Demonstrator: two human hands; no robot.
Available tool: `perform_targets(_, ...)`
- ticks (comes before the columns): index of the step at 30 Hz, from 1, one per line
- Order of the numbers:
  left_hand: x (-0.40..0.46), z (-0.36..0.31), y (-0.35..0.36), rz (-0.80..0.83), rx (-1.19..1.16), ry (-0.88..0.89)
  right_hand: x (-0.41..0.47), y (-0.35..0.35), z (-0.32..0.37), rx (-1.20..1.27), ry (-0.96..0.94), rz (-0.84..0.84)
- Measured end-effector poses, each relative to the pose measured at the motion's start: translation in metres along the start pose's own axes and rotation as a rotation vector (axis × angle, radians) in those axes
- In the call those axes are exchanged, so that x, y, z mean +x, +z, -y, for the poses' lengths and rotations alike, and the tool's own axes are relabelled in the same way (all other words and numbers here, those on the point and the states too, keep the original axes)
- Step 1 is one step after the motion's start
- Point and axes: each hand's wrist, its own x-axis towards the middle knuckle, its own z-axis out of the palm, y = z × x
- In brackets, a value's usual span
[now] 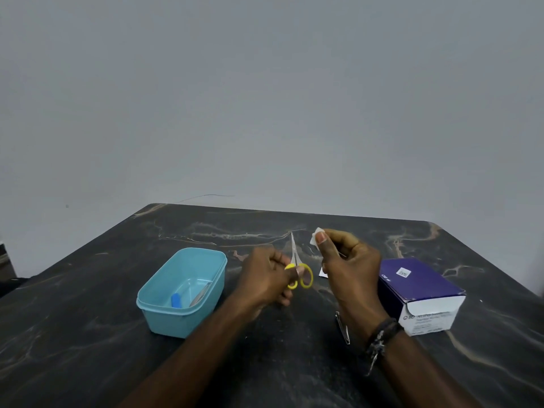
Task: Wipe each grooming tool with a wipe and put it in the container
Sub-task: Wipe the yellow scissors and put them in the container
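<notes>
My left hand grips the small scissors by the yellow handle rings, with the fingers curled around them. The blades point up and away from me, and they are closed together. My right hand pinches a white wipe between the thumb and the fingers, just beside the blade tips but not touching them. Both hands are above the dark marble table.

To the left of my left hand stands the light blue container. Inside it lie a tool with a blue handle and a thin metal tool. Near my right wrist, one metal nail clipper lies on the table. To the right stands the purple and white box of wipes. A small white piece, maybe a wrapper, lies behind my right hand. I wear a dark bracelet on the right wrist.
</notes>
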Motion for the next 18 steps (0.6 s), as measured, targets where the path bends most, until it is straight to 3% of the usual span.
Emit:
perform_targets(6, -0.007, -0.005, -0.005, -0.135, -0.159, 0.085, -0.001, -0.001, 0.0, -0.015, 0.0, 0.024)
perform_targets(14, -0.013, -0.013, -0.01, -0.117, -0.405, -0.005, -0.001, -0.001, -0.002, -0.029, 0.026, 0.033)
perform_targets(18, -0.014, -0.014, -0.01, -0.108, -0.39, -0.01, -0.002, -0.001, -0.001, -0.03, 0.029, 0.04)
